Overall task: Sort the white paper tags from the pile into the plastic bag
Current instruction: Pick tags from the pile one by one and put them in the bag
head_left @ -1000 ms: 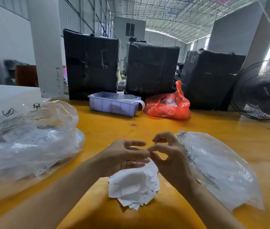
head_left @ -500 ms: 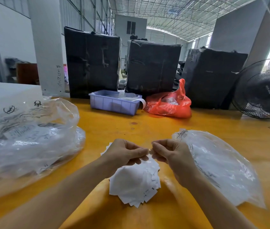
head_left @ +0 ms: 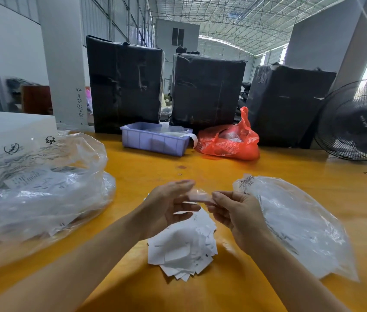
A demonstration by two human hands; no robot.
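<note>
A pile of white paper tags (head_left: 182, 248) lies on the yellow table (head_left: 223, 172) just below my hands. Above it, my right hand (head_left: 238, 212) pinches a single white tag (head_left: 200, 196), blurred, between thumb and fingers. My left hand (head_left: 166, 206) hovers to the left of that tag with thumb and fingers spread apart and mostly straight. The clear plastic bag (head_left: 295, 221) with white tags inside lies flat directly right of my right hand, its mouth end pointing to the far left.
A large crumpled clear bag (head_left: 43, 194) of printed papers fills the left side. At the back stand a purple tray (head_left: 153, 140), a red plastic bag (head_left: 229, 140), black wrapped boxes (head_left: 124, 84) and a black fan (head_left: 358, 122) at the right.
Both hands were pinching together over the pile. My left hand has since spread its fingers, and my right hand now holds the tag drawn out between the hands.
</note>
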